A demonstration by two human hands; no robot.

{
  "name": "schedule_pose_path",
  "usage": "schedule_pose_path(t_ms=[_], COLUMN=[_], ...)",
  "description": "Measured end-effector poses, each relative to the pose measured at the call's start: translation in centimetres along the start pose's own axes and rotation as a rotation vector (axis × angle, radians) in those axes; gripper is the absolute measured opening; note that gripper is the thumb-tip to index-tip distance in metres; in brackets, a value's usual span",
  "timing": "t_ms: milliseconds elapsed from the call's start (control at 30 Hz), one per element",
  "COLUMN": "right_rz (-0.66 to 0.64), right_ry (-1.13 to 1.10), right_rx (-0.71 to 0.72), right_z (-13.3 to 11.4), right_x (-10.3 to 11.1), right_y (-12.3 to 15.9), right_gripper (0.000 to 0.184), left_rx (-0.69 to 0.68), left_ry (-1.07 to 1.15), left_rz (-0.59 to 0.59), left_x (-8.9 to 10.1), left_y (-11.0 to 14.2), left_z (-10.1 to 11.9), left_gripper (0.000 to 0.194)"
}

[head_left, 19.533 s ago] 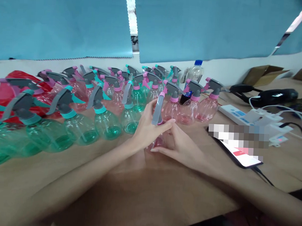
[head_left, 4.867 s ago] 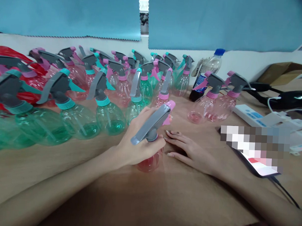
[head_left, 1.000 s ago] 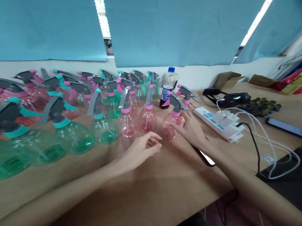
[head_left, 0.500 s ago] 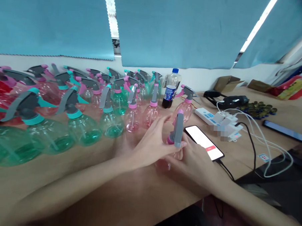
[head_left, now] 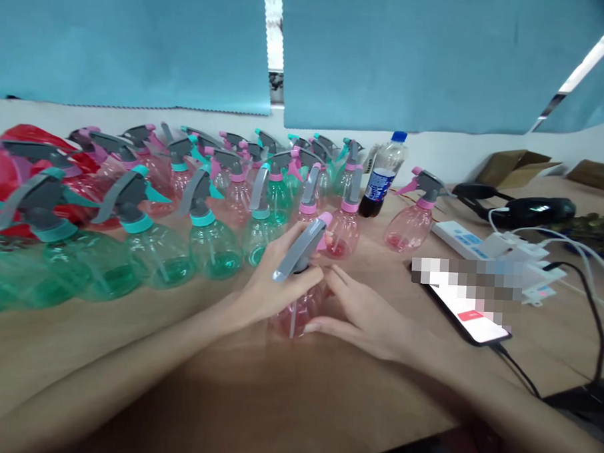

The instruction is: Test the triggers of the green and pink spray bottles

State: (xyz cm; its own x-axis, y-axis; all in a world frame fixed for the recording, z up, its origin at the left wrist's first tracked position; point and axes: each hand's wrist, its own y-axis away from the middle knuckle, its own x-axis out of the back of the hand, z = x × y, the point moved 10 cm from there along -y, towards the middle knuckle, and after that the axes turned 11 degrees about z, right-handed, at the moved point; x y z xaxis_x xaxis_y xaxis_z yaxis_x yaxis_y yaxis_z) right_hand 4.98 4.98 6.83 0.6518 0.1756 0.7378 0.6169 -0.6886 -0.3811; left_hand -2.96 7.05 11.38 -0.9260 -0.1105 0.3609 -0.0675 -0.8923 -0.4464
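Observation:
A pink transparent spray bottle (head_left: pixel 294 319) with a grey and pink trigger head stands on the table in front of me. My left hand (head_left: pixel 274 279) is closed around its neck, just under the trigger head. Around the right side of the bottle's body curls my right hand (head_left: pixel 363 316), thumb low at the front and fingers behind. The hands partly cover the bottle's neck and upper body. Behind them are a pink spray bottle (head_left: pixel 342 235) and a green spray bottle (head_left: pixel 213 253), both upright.
Several more green and pink spray bottles crowd the left and back. A cola bottle (head_left: pixel 378 183), another pink spray bottle (head_left: pixel 409 224), a phone (head_left: pixel 463 317) on a cable and a power strip (head_left: pixel 461 240) stand or lie to the right. Cardboard boxes (head_left: pixel 512 170) sit farther back.
The view has swung left. The held spray bottle has moved left with both hands, and its trigger head now leans and points differently. My left hand's fingers have closed in around the neck.

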Motion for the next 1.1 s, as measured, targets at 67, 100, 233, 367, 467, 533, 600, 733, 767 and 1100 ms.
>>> schedule_pose_path(t_ms=[67, 100, 233, 367, 467, 533, 600, 733, 767, 1100], right_rz=[0.006, 0.013, 0.051, 0.024, 0.001, -0.006, -0.002, 0.003, 0.002, 0.011], right_ry=[-0.025, -0.005, 0.092, 0.101, 0.106, 0.103, 0.089, 0.054, 0.051, 0.095], right_rx=[0.002, 0.000, 0.063, 0.101, 0.114, 0.118, 0.120, 0.092, 0.086, 0.019], right_z=[1.5, 2.4, 5.0, 6.3, 6.7, 6.8, 6.8, 7.2, 7.4, 7.8], right_x=[0.1, 0.2, -0.1, -1.3, -2.2, -2.5, -2.5, -2.3, -2.3, -2.7], right_y=[-0.1, 0.0, 1.0, 1.9, 1.8, 1.7, 1.6, 1.6, 1.6, 1.9], right_gripper=[0.062, 0.065, 0.066, 0.066, 0.067, 0.067, 0.066, 0.063, 0.063, 0.062], left_rx=[0.015, 0.015, -0.011, -0.022, -0.015, -0.018, -0.019, -0.002, -0.009, 0.024], left_ry=[-0.005, -0.012, -0.028, -0.053, -0.076, -0.086, -0.080, -0.046, -0.030, 0.033], left_rz=[0.004, 0.009, -0.002, -0.026, -0.028, -0.007, 0.004, -0.009, -0.015, -0.046], left_x=[0.7, 0.9, 1.1, 0.9, 0.9, 1.1, 1.3, 1.2, 1.1, 0.8], left_y=[0.0, 0.0, -0.4, -0.9, -0.9, -1.0, -1.1, -1.2, -1.3, -1.3], left_z=[-0.3, -0.3, -0.2, -0.2, -0.1, 0.2, 0.3, 0.3, 0.4, 0.1], left_gripper=[0.021, 0.021, 0.020, 0.018, 0.014, 0.010, 0.009, 0.011, 0.012, 0.017])
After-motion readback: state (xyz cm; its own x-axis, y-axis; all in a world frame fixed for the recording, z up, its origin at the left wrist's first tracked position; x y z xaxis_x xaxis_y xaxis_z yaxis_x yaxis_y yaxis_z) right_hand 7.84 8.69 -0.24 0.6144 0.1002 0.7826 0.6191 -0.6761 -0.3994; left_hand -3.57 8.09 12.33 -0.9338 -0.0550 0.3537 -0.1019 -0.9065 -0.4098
